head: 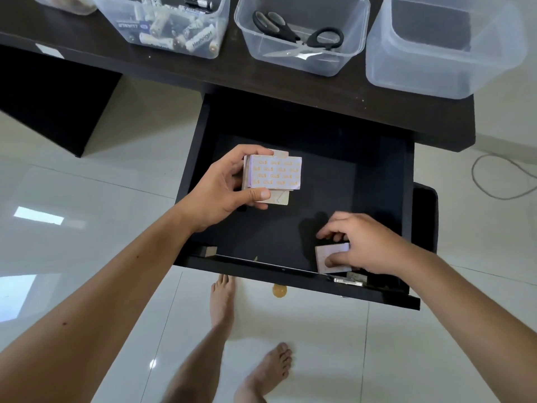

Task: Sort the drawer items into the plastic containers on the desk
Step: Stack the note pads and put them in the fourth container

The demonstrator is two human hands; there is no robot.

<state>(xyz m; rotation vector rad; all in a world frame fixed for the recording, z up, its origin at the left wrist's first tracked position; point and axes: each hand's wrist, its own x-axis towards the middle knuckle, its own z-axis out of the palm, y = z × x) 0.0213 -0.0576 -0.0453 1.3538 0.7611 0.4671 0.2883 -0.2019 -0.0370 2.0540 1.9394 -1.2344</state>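
Observation:
The black drawer (pixel 197 158) is pulled out below the dark desk (pixel 319 91). Above its left half my left hand (pixel 223 193) grips a stack of pale cards (pixel 276 174) with orange print on the top one. At the drawer's front right corner my right hand (pixel 360 242) rests its fingers on another pale card (pixel 328 254) lying on the drawer floor, pinching its edge. Clear plastic containers stand on the desk: one with batteries (pixel 171 27), one with black-handled scissors (pixel 293 30), and one at the right (pixel 441 45) with nothing visible in it.
Part of another container (pixel 66 4) shows at the far left of the desk. A small metal piece (pixel 348 280) lies by the drawer's front right. My bare feet (pixel 223 303) stand on white floor tiles; a cable (pixel 499 181) loops on the floor at right.

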